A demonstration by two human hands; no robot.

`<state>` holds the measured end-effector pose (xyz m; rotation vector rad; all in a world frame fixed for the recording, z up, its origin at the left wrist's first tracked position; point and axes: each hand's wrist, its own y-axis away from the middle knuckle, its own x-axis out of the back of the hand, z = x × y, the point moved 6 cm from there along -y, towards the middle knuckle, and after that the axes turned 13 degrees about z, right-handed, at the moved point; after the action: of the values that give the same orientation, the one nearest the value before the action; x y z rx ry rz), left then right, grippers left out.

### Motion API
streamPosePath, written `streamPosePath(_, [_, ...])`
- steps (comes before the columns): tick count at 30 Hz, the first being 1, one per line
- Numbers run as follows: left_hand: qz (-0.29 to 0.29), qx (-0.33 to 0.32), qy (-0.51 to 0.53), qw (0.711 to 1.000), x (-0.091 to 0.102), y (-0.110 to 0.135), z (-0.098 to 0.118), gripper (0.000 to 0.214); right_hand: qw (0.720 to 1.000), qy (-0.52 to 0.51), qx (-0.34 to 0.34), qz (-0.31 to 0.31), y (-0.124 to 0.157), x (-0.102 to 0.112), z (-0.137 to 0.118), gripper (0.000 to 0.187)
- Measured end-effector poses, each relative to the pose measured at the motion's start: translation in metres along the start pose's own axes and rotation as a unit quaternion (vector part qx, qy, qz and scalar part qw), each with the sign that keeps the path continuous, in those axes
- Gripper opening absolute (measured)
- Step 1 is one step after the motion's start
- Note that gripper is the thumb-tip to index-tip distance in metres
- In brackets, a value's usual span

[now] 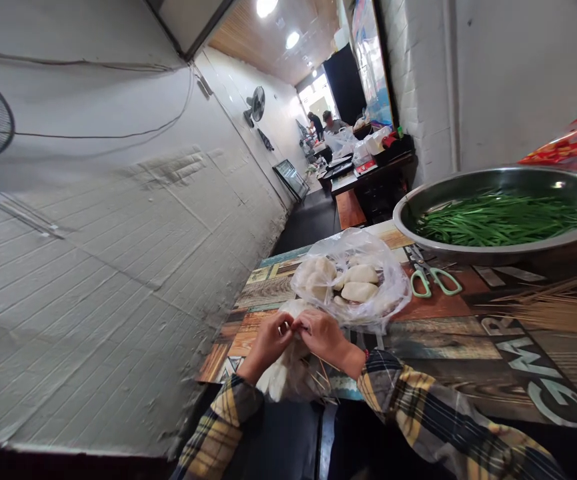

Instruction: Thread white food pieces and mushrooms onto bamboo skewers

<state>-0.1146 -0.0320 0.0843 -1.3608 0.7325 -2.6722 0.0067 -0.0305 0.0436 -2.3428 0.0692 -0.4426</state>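
Note:
My left hand point(269, 341) and my right hand point(324, 336) meet at the near edge of the table point(448, 347), fingertips pinched together on a small thing I cannot make out. Both sleeves are yellow plaid. Under the hands lies a clear plastic bag point(288, 377) with pale pieces and thin bamboo skewers point(322, 377) poking out. Just beyond the hands sits an open plastic bag of white dough-like pieces point(358, 283).
Green-handled scissors point(433, 279) lie right of the bag. A large steel bowl of green chives point(503, 217) stands at the far right, a pile of skewers point(558, 307) beside it. A tiled wall is close on the left. People work at far tables point(368, 173).

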Motion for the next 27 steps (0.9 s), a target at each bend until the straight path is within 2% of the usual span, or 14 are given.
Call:
streamPosePath(6, [0.022,0.024,0.014,0.999,-0.007,0.001,-0.006,0.007,0.993,0.107,0.058,0.001,0.005,-0.005,-0.001,0.018])
streamPosePath(11, [0.027,0.024,0.018,0.999,-0.010,0.005,-0.009,0.013,0.984,0.172,0.052,0.012,0.005,-0.009,0.005,0.013])
streamPosePath(16, [0.038,0.041,0.040,0.998,-0.008,0.006,-0.011,0.017,0.981,0.191,0.037,0.023,0.004,-0.008,0.010,0.016])
streamPosePath(18, [0.028,0.043,0.063,0.997,-0.007,0.005,-0.013,0.021,0.982,0.186,0.034,0.029,0.003,-0.006,0.012,0.011])
streamPosePath(22, [-0.038,0.007,0.094,0.995,-0.009,0.001,-0.011,0.024,0.985,0.161,0.034,0.044,0.002,-0.002,0.014,0.005])
streamPosePath(27, [-0.053,-0.034,0.066,0.996,-0.005,-0.005,-0.007,0.020,0.990,0.130,0.038,0.051,0.001,-0.002,0.015,0.010])
